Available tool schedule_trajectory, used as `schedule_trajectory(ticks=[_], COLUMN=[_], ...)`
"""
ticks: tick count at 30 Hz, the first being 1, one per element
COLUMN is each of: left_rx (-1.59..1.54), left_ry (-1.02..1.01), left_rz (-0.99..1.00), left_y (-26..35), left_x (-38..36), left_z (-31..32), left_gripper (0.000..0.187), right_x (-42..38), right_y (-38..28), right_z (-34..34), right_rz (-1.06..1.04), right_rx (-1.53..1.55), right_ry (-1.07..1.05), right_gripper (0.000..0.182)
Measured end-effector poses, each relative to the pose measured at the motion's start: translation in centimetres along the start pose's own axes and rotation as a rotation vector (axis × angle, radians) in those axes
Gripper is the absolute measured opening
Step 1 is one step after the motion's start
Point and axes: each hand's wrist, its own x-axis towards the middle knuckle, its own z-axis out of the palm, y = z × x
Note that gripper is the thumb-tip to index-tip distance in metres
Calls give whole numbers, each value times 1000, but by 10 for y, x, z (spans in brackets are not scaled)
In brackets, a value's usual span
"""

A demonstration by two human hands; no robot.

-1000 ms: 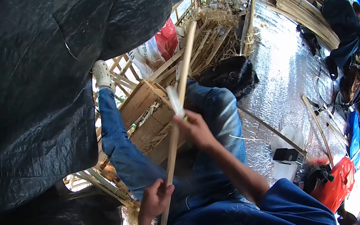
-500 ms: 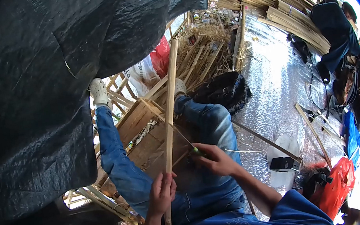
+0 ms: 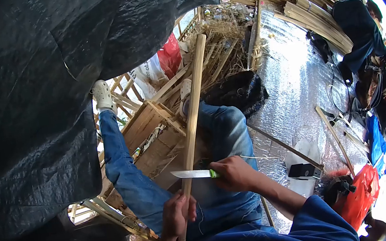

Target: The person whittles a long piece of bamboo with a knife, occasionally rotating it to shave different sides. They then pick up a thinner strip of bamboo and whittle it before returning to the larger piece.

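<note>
A long, pale bamboo strip (image 3: 193,108) slants up and away from my lap, between my bent legs. My left hand (image 3: 177,215) is wrapped round its lower part. My right hand (image 3: 235,174) grips the green handle of a knife (image 3: 195,173). The knife's blade lies across the strip just above my left hand, its tip pointing left. Under the strip is a wooden box or board (image 3: 144,131) between my legs.
A black tarp (image 3: 33,116) hangs along the left. Straw and split sticks (image 3: 215,50) lie ahead. Silvery foil matting (image 3: 289,79) covers the right floor, with a bundle of strips (image 3: 319,28) at its far side. A red bag (image 3: 363,196) sits at lower right.
My right hand has turned the knife so the blade lies flatter across the strip, nearer my left hand. The strip's far end has swung to the right.
</note>
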Motion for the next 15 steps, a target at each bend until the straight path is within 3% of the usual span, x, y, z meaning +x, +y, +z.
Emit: schedule_trajectory(ticks=[2,5,7,8,9,10,11,12,13,15], left_rx=[-11,228,183,592,595,820,1045,1075,1076,236], left_ry=[-1,-10,-3,59,55,71,87,137,136,119], left_rz=[41,67,230,480,475,576,676,609,609,45], left_y=[-1,-25,-47,-54,-57,-56,-55,-52,-46,-24], left_x=[1,2,-3,-3,-6,-9,-12,-14,-17,-22], left_z=[1,-7,-11,-9,-11,-11,-12,-8,-4,8], left_gripper=[28,29,15,15,15,17,20,8,8,10], right_x=[-4,-7,-6,-6,-7,-7,-7,-7,-5,-1], right_y=[3,0,-10,-12,-15,-16,-14,-10,-8,-5], right_z=[3,8,7,10,13,16,17,19,19,14], right_rz=[-33,-15,-4,0,-11,-24,-21,-75,-129,-142], right_rx=[-10,-33,-59,-55,-47,-40,-37,-70,-105,-141], right_ry=[-70,-161,-171,-168,-39,91,92,157,223,236], right_gripper=[25,19,15,15,13,12,12,10,10,11])
